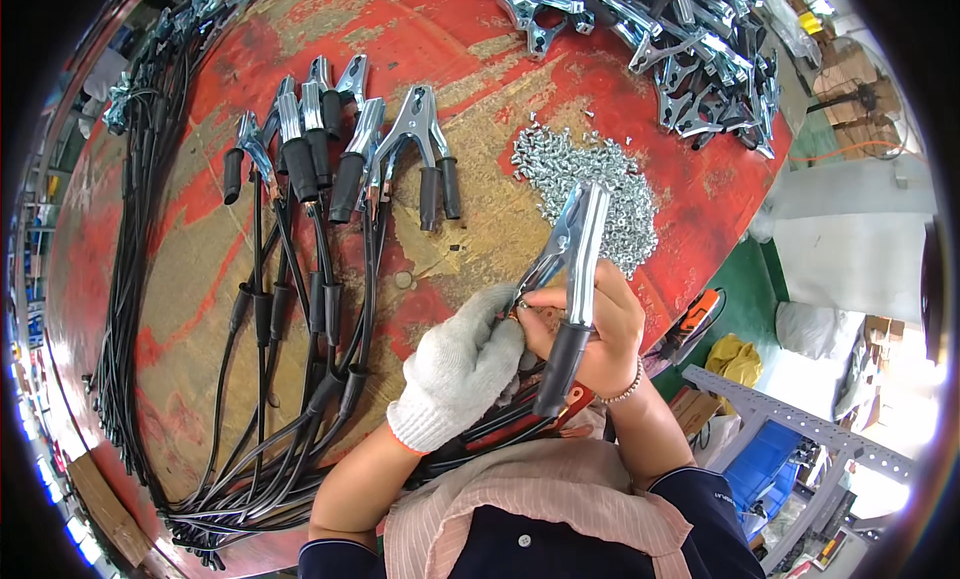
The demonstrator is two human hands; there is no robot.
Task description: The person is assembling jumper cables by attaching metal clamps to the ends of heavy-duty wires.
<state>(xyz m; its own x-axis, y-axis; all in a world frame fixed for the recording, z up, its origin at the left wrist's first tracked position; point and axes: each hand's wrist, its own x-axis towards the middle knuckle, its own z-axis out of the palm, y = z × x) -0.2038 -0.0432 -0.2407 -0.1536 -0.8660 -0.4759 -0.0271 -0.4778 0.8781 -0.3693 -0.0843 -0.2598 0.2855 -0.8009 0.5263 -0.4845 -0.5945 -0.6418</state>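
A spring clamp of shiny metal (pixel 590 249) with a black grip sleeve (pixel 563 369) stands tilted in front of my right hand. My left hand (pixel 460 364), in a white knitted glove, is closed around the clamp's lower end, where a bit of copper shows. My bare right hand (pixel 610 324), with a beaded bracelet at the wrist, has thumb and forefinger pinched at that same end. What small part sits between those fingertips is too tiny to make out. Black cables (pixel 480 439) run beneath my hands, and a copper ring lug (pixel 572 404) lies close to the sleeve.
Beyond my right hand a heap of small screws (pixel 590 189) is spread on the worn red table (pixel 440 34). Loose clamps (pixel 690 59) pile up at the far right. Several cabled clamps (pixel 320 139) lie left of centre, with a long cable bundle (pixel 130 309) at the left edge.
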